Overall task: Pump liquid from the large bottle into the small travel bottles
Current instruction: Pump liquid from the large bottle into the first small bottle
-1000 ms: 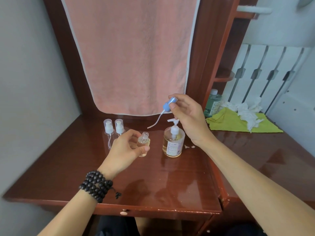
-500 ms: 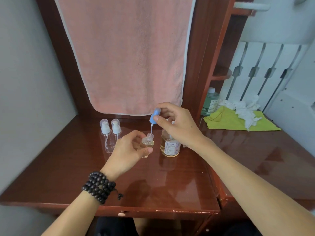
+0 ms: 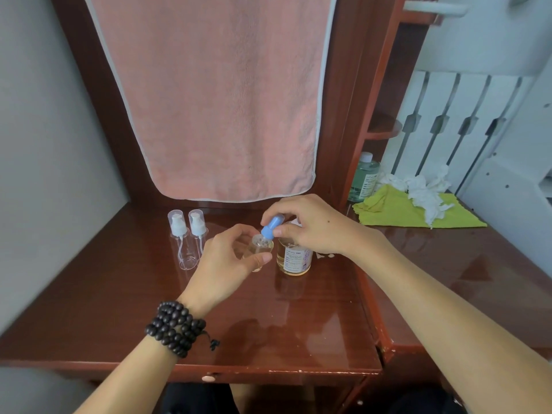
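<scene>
Right hand (image 3: 310, 225) has brought the blue pump cap (image 3: 271, 227) down onto the small travel bottle (image 3: 259, 252), pinching it to seat it; left hand (image 3: 230, 258) grips that bottle steady on the counter (image 3: 298, 330), just beside the large bottle (image 3: 294, 258).

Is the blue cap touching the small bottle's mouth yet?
Touching. The head view shows the blue cap, pinched by the right hand, sitting on the small bottle held by the left hand.
</scene>
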`<state>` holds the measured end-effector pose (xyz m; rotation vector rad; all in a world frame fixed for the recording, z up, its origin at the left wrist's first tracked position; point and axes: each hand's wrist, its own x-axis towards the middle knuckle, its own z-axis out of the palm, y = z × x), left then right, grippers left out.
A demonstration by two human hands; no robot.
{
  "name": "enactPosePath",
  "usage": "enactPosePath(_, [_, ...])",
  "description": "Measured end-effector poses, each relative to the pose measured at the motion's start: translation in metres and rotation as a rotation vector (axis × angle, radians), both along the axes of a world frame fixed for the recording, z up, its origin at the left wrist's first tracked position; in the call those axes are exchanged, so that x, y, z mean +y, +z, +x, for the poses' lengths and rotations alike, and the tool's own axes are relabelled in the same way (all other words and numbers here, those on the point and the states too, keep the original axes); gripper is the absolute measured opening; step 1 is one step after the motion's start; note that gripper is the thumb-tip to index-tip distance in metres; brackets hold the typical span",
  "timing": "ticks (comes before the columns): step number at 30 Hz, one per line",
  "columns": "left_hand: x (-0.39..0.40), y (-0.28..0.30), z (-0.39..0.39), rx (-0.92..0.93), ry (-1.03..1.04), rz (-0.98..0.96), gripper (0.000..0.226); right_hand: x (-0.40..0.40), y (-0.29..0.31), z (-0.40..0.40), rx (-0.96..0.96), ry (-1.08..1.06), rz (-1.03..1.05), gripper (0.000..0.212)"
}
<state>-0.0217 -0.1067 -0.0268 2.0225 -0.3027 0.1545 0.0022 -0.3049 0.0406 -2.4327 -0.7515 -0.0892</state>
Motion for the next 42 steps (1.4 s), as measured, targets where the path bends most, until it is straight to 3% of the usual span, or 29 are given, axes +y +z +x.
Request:
enactPosePath(3, [-0.003,0.0,-0.001,-0.042,0.014,0.048,0.034,0.0,0.004,0.002,0.016,-0.022,-0.119,0.012])
enactPosePath(6, [-0.004,-0.001,-0.003,-0.043,0.007,0.055,0.036,0.002,0.008,-0.001,0.093,-0.08,-0.201,0.04])
enactPosePath(10, [-0.004,-0.003,-0.004,-0.029,-0.007,0.056,0.037,0.0,0.007,-0.005,0.154,-0.144,-0.198,0.053])
enactPosePath(12, [-0.004,-0.002,-0.005,-0.032,-0.015,0.04,0.034,-0.002,0.005,-0.005,0.2,-0.103,-0.17,0.042])
enactPosePath(15, [-0.005,0.001,-0.005,-0.034,-0.018,0.008,0.032,-0.007,0.011,-0.008,0.233,0.007,-0.132,0.046])
enactPosePath(19, [-0.005,0.001,-0.004,-0.045,-0.014,0.03,0.035,-0.008,0.015,-0.006,0.138,0.003,-0.14,0.012])
enactPosePath(20, [-0.006,0.001,-0.005,-0.047,-0.016,0.035,0.035,-0.006,0.013,-0.004,0.114,-0.026,-0.179,0.012])
enactPosePath(23, [-0.008,0.002,-0.008,-0.057,-0.023,0.043,0.036,0.001,0.009,-0.001,0.068,-0.154,-0.309,0.058])
enactPosePath(24, [-0.008,0.002,-0.008,-0.063,-0.025,0.051,0.035,0.001,0.01,-0.003,0.078,-0.172,-0.324,0.061])
enactPosePath(29, [-0.004,0.002,-0.006,-0.058,-0.006,0.041,0.034,-0.005,0.017,-0.013,0.189,-0.016,-0.144,0.019])
enactPosePath(30, [-0.005,0.002,-0.006,-0.063,-0.005,0.055,0.035,-0.004,0.014,-0.012,0.172,-0.04,-0.143,0.018])
enactPosePath(33, [-0.006,0.003,-0.007,-0.072,-0.014,0.065,0.038,0.003,0.007,-0.008,0.123,-0.145,-0.213,0.049])
enactPosePath(34, [-0.006,0.002,-0.007,-0.073,-0.017,0.062,0.037,0.003,0.004,-0.008,0.113,-0.148,-0.211,0.049])
enactPosePath(38, [-0.004,0.001,-0.005,-0.07,-0.004,0.053,0.035,-0.004,-0.004,-0.006,0.095,-0.03,-0.118,0.015])
enactPosePath(42, [-0.003,0.001,-0.006,-0.076,-0.003,0.077,0.04,-0.001,-0.009,-0.002,0.091,-0.109,-0.155,0.046])
